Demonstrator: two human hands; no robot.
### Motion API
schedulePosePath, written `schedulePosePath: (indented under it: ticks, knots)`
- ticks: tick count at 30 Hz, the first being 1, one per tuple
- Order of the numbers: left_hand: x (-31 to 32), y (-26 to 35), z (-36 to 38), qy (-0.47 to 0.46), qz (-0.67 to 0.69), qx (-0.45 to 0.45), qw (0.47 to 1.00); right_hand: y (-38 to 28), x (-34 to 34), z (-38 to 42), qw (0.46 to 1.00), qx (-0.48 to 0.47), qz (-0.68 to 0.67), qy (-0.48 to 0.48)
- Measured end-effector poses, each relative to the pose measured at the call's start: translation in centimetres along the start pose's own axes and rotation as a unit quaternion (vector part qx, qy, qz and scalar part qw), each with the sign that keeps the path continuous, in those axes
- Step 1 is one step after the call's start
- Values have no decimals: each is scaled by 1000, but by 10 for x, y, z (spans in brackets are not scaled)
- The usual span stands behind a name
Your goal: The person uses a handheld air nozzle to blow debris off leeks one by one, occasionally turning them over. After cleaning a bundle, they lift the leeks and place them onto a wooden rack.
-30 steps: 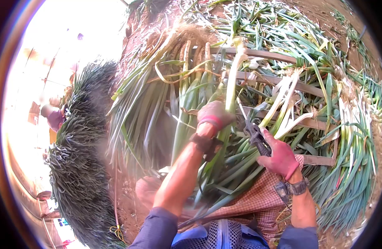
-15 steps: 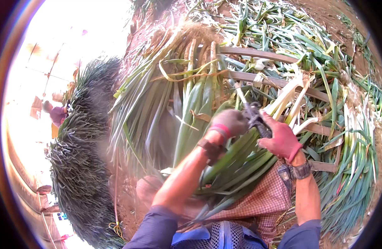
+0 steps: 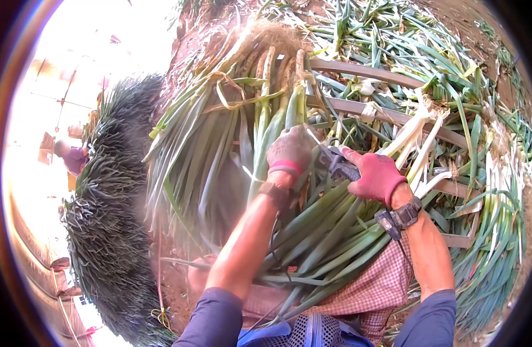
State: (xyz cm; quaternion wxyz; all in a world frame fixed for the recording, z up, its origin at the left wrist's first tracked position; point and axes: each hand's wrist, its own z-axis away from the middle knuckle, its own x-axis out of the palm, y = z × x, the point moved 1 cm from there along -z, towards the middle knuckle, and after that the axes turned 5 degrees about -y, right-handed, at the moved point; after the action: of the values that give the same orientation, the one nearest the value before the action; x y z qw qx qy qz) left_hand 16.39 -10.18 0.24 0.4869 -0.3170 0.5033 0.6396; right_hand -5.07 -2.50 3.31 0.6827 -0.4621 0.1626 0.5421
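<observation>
My left hand point(image 3: 289, 153), in a worn glove with a pink cuff, is closed around a thick green onion point(image 3: 296, 110) with a soil-stained base. My right hand point(image 3: 379, 176), in a red glove, grips a dark air blow gun point(image 3: 340, 165) with a thin metal nozzle pointing toward my left hand. Unpeeled green onions point(image 3: 202, 139) with brown roots fan out on the left. Just beyond my right hand lie several green onions with white stems point(image 3: 413, 139); long green leaves point(image 3: 329, 231) spread under my wrists and across my lap.
Metal frame bars point(image 3: 364, 109) run under the onions. Stripped leaves point(image 3: 387, 40) cover the ground at the back, with white-stemmed onions point(image 3: 503, 191) at far right. Left stands a tall dark green onion stack point(image 3: 113, 225); another person point(image 3: 75, 159) is beyond it.
My left hand has moved up and left, away from the blow gun, onto the unpeeled onions. My right hand with the blow gun has shifted slightly, its nozzle now angled further left.
</observation>
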Motion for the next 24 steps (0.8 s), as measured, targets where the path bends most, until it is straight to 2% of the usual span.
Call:
schedulePosePath:
  ticks: [3, 9, 12, 14, 24]
  knots:
    - [2, 0, -5, 4, -2, -12, 1000, -3, 5, 4, 1000, 2, -1, 22]
    - [4, 0, -10, 24, -20, -17, 999, -6, 0, -35, 998, 17, -25, 51]
    - [1, 7, -15, 3, -51, -14, 999, -5, -13, -61, 997, 30, -36, 60]
    - [2, 11, -25, -31, -82, -14, 996, -2, -18, -85, 993, 38, -47, 100]
    - [14, 18, -66, -82, -144, -17, 986, -7, -53, -169, 983, 71, -48, 160]
